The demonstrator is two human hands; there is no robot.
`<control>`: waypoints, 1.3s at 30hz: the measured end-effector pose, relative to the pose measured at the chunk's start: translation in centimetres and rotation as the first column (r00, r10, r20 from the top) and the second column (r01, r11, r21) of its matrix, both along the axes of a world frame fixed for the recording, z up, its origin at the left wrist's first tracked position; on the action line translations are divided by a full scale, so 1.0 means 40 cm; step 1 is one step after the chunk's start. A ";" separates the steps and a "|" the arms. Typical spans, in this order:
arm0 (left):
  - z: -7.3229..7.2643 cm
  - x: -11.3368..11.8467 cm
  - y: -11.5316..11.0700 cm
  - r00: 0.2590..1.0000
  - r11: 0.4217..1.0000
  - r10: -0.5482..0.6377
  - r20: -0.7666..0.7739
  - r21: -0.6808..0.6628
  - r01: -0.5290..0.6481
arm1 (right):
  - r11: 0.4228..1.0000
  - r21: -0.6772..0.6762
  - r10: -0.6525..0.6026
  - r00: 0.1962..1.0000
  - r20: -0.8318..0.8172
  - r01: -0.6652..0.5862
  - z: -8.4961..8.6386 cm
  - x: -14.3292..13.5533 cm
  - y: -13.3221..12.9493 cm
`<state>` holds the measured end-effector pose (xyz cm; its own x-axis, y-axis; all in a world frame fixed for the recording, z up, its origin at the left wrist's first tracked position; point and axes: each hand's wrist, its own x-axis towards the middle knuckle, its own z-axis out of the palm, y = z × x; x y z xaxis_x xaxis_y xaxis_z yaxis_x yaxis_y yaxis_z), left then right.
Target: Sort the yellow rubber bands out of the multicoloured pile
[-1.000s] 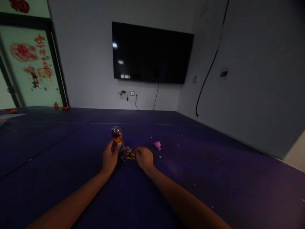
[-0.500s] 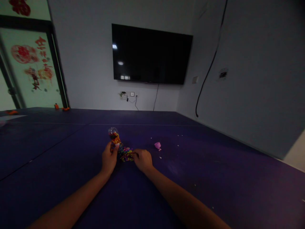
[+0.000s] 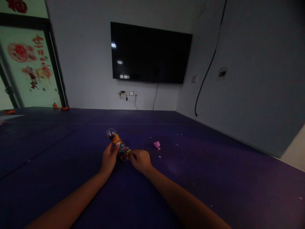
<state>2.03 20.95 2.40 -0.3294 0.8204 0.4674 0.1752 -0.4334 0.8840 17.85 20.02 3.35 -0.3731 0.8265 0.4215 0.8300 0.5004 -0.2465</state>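
Observation:
My left hand (image 3: 109,159) is closed around a clear plastic bottle (image 3: 111,132), which is tilted with its rounded end up and to the left. Yellow, orange and red bands fill part of it. At its lower end a small heap of colourful rubber bands (image 3: 124,155) lies on the purple surface. My right hand (image 3: 141,160) has its fingers pinched on the right edge of this heap; the fingertips are partly hidden. A small pink cup-shaped piece (image 3: 156,144) lies just beyond my right hand.
Small white scraps (image 3: 159,156) are scattered over the purple mat (image 3: 78,152). Orange objects (image 3: 64,108) lie by the door at the far left. A television (image 3: 151,54) hangs on the back wall, and a black cable (image 3: 209,66) runs down the right wall.
My right hand has moved slightly left, closer to the bottle's lower end. The bottle's rounded end has tipped a little to the left, and the band heap looks more bunched.

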 end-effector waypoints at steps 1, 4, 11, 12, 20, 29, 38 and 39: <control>0.000 0.000 -0.002 0.999 1.000 -0.010 0.042 -0.013 0.010 | 1.000 0.001 0.018 1.000 0.025 -0.018 0.003 -0.001 -0.004; 0.000 0.000 -0.004 0.988 0.999 -0.006 0.156 -0.048 0.013 | 0.998 -0.008 0.060 0.988 0.141 -0.060 0.010 -0.005 -0.014; 0.003 0.003 0.004 0.932 0.989 -0.096 0.350 -0.076 0.130 | 0.998 -0.005 0.055 0.967 0.247 -0.056 0.013 -0.014 -0.016; 0.005 0.005 0.003 0.924 0.985 -0.114 0.364 -0.081 0.154 | 0.999 -0.005 0.050 0.967 0.249 -0.050 0.013 -0.016 -0.015; 0.017 0.031 -0.021 0.911 0.947 -0.257 0.324 -0.106 0.305 | 0.999 0.006 0.030 0.966 0.256 -0.032 0.013 -0.026 -0.011; 0.027 0.042 -0.050 0.920 0.919 -0.354 0.168 -0.120 0.375 | 0.998 -0.056 -0.003 0.970 0.245 0.017 0.009 -0.021 -0.005; 0.005 0.034 -0.014 0.945 0.964 -0.222 0.239 -0.089 0.249 | 0.997 -0.056 0.053 0.982 0.184 -0.043 0.010 -0.017 0.002; 0.004 0.031 -0.011 0.953 0.974 -0.186 0.240 -0.082 0.211 | 0.997 -0.046 0.066 0.984 0.167 -0.060 0.007 -0.016 0.005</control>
